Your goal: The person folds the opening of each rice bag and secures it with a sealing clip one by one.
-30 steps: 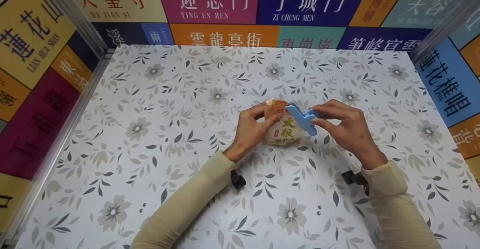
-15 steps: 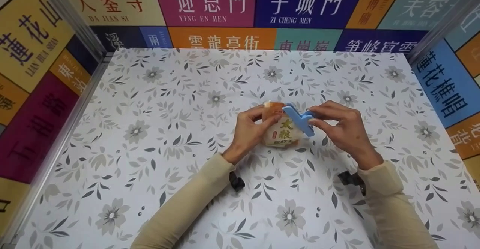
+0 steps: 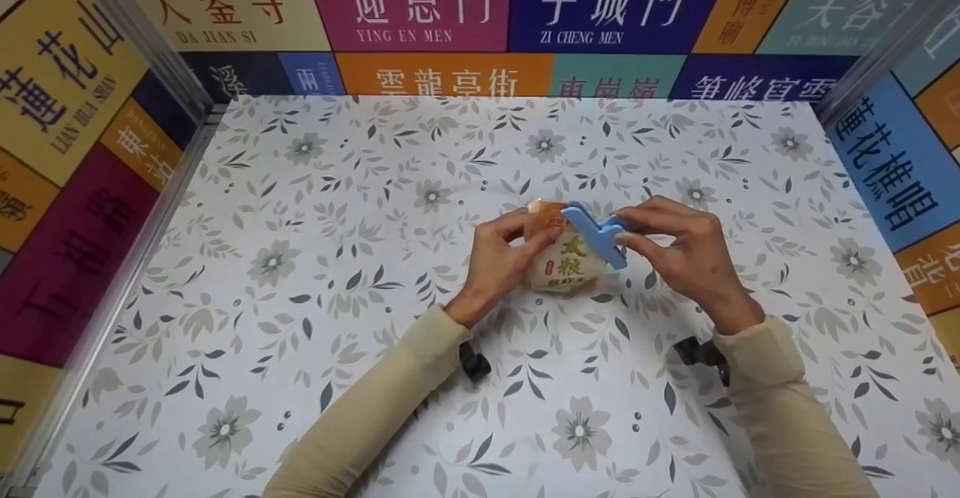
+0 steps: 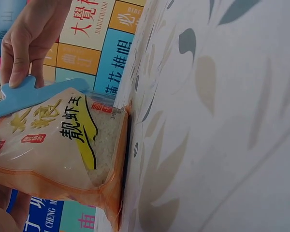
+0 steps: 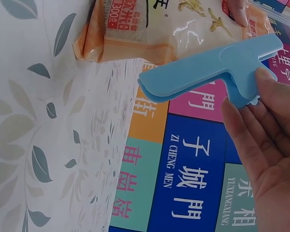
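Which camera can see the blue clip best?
The right wrist view: the blue clip shows whole and close, pinched by the right hand. The left wrist view shows only part, over the rice bag. The head view shows it small.

Wore long, close-fitting beige sleeves reaching both wrists, with a small black camera mount strapped under the left cuff and another under the right; hands bare.

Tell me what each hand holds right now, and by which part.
Left hand grips the rice bag by its side. Right hand pinches the blue clip by its handle end.
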Demonstrator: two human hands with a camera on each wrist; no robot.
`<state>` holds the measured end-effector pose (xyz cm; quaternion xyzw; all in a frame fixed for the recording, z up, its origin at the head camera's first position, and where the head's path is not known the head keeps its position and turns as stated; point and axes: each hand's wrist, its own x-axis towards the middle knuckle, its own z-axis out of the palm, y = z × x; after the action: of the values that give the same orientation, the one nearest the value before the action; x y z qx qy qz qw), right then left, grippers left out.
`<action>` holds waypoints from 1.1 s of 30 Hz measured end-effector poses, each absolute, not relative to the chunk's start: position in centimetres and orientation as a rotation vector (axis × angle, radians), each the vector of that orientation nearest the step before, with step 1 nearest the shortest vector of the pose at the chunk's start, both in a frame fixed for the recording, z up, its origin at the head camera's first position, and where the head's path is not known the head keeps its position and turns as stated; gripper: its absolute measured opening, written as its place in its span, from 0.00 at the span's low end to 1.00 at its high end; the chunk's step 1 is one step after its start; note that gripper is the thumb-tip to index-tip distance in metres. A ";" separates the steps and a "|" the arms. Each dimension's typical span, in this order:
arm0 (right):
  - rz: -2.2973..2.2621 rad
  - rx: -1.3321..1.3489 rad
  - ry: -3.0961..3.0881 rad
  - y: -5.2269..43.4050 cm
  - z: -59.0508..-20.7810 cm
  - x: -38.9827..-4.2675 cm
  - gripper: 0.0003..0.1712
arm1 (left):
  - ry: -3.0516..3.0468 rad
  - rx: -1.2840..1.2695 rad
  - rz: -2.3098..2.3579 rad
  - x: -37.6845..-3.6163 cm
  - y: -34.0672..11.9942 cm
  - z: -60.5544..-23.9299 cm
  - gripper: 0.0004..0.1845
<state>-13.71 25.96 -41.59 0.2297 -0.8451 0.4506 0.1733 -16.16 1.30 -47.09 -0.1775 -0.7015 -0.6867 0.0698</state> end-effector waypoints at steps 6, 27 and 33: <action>1.279 0.668 -2.373 25.8 -41.7 -13.8 0.18 | -2.107 -0.533 -2.081 -16.1 1.3 -47.1 0.08; 1.303 0.686 -2.363 25.5 -41.4 -14.0 0.18 | -2.091 -0.477 -2.119 -16.0 1.2 -47.1 0.10; 1.294 0.691 -2.366 25.4 -40.9 -14.1 0.18 | -2.096 -0.491 -2.119 -16.1 1.3 -46.9 0.11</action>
<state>-14.11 25.45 -40.90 0.2442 -0.8364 0.4575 0.1778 -16.12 1.32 -46.95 -0.1622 -0.6926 -0.7002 0.0605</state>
